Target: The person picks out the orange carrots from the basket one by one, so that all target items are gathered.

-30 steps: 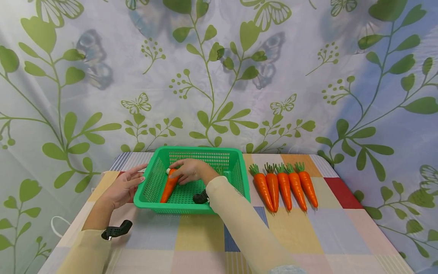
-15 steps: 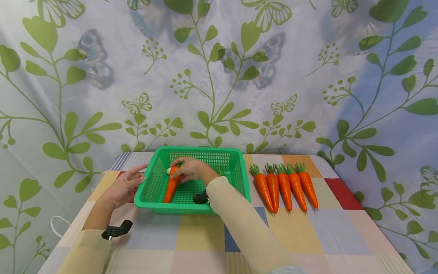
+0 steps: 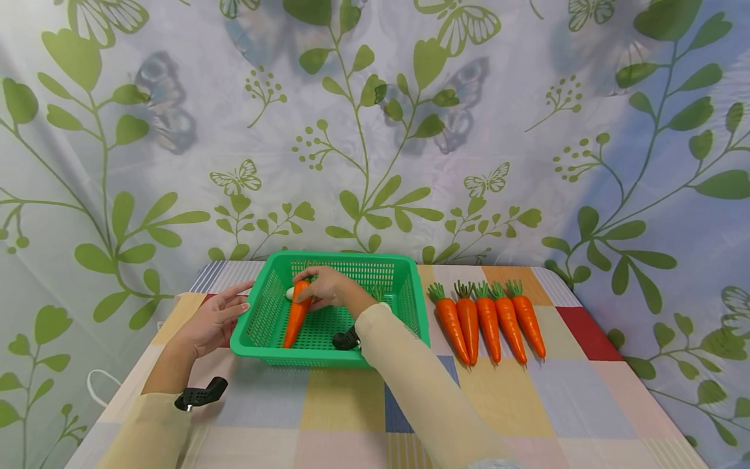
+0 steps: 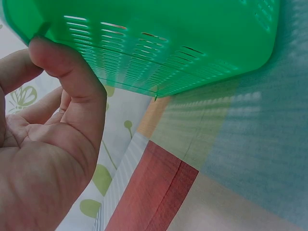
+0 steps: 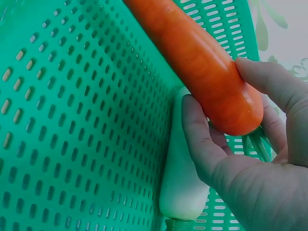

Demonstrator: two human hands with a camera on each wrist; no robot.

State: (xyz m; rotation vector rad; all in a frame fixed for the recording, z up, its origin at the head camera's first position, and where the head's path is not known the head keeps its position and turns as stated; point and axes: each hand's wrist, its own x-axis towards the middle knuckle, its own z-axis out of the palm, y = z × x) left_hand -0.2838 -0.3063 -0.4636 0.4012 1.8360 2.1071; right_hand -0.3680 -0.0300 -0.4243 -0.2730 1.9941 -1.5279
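My right hand [image 3: 323,288] grips an orange carrot [image 3: 295,320] near its leafy end, inside a green plastic basket [image 3: 281,352]. In the right wrist view, thumb and fingers pinch the carrot [image 5: 202,67] from both sides, its green stems showing behind. Under it lies a white radish [image 5: 183,187] along the basket wall; only its pale tip [image 3: 290,294] appears in the head view. My left hand [image 3: 213,317] is at the basket's left side, its fingertips touching the rim; the left wrist view shows the thumb [image 4: 50,57] just beneath the rim.
Several carrots [image 3: 487,324] lie side by side on the checked tablecloth [image 3: 346,397], right of the basket. Green leaves [image 3: 377,293] show inside the basket behind my right wrist. A patterned curtain [image 3: 375,130] stands behind the table, and a white cable [image 3: 96,384] hangs at its left.
My right hand has shifted the carrot slightly to the right and upward in the basket. The left hand has stayed at the rim, and the row of carrots is unchanged.
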